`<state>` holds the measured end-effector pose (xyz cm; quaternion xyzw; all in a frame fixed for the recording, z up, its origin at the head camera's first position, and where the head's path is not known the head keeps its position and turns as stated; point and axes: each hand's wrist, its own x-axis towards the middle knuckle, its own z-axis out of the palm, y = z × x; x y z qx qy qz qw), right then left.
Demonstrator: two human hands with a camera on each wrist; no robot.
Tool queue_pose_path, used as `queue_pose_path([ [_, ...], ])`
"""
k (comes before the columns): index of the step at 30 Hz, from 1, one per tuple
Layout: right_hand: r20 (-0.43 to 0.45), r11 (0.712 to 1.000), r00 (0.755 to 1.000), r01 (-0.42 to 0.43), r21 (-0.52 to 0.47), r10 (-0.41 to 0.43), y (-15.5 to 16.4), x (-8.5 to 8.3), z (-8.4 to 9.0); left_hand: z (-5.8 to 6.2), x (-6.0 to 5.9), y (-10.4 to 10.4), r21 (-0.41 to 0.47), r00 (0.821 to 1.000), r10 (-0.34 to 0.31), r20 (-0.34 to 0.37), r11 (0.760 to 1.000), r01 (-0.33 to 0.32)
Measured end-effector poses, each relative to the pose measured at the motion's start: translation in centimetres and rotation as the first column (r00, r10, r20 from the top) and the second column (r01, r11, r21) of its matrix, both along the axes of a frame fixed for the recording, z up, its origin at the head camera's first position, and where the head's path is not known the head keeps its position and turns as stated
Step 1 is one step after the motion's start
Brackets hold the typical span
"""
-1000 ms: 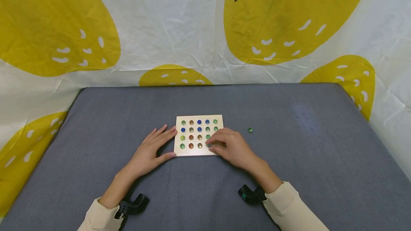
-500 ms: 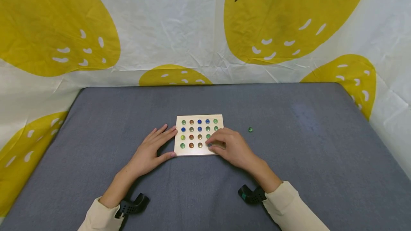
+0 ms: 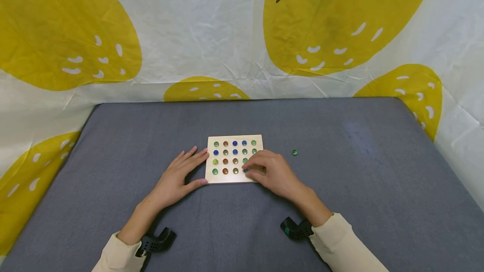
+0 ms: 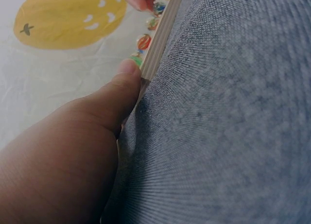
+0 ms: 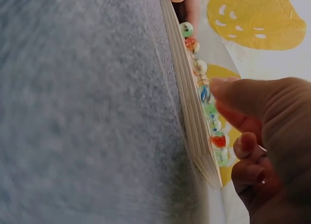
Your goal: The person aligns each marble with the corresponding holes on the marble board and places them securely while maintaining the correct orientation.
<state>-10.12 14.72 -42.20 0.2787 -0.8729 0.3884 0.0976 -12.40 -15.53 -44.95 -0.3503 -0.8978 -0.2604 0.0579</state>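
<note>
Marbles [image 3: 230, 157] sit in their rows on the wooden board [image 3: 234, 179], which lies flat near the middle of the grey cloth-covered table [image 3: 113, 150], and we see almost nothing shift over the last second: board, hands and beads hold their places, so the work looks paused on one spot rather than moving on. On the left, our left hand [image 3: 178, 178] lies flat on the cloth, fingers straight and relaxed, thumb tip and fingertips touching the board's left edge, gripping nothing; the left wrist view shows that thumb [image 4: 127, 73] butted right against the wood. Moving across, our right hand [image 3: 273, 172] rests over the board's lower right corner, fingers curled, thumb and forefinger closed on a bluish marble [image 3: 246, 171] in the bottom row; whether it is seated in its hole or lifted we cannot tell. Further right, one loose green marble [image 3: 294, 153] lies alone on the cloth, well apart from the board. Behind the table hangs a white sheet printed with big yellow fruit shapes [image 3: 340, 16].
</note>
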Motion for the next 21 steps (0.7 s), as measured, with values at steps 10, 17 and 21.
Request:
queue_pose_path([
  [10,-0.042,0.999,0.998,0.043,-0.026,-0.044,1.5,-0.5,0.9,-0.1,0.0,0.0,0.002,1.000,0.000,-0.005,1.000,0.000],
  [17,-0.020,0.994,0.993,0.113,-0.003,-0.113,3.5,-1.0,1.6,-0.1,0.1,0.0,0.006,1.000,-0.001,-0.008,1.000,0.001],
  [21,-0.003,0.991,0.991,0.134,0.008,-0.134,4.6,-1.1,2.0,-0.1,0.1,0.0,0.003,1.000,-0.002,-0.009,1.000,0.002],
])
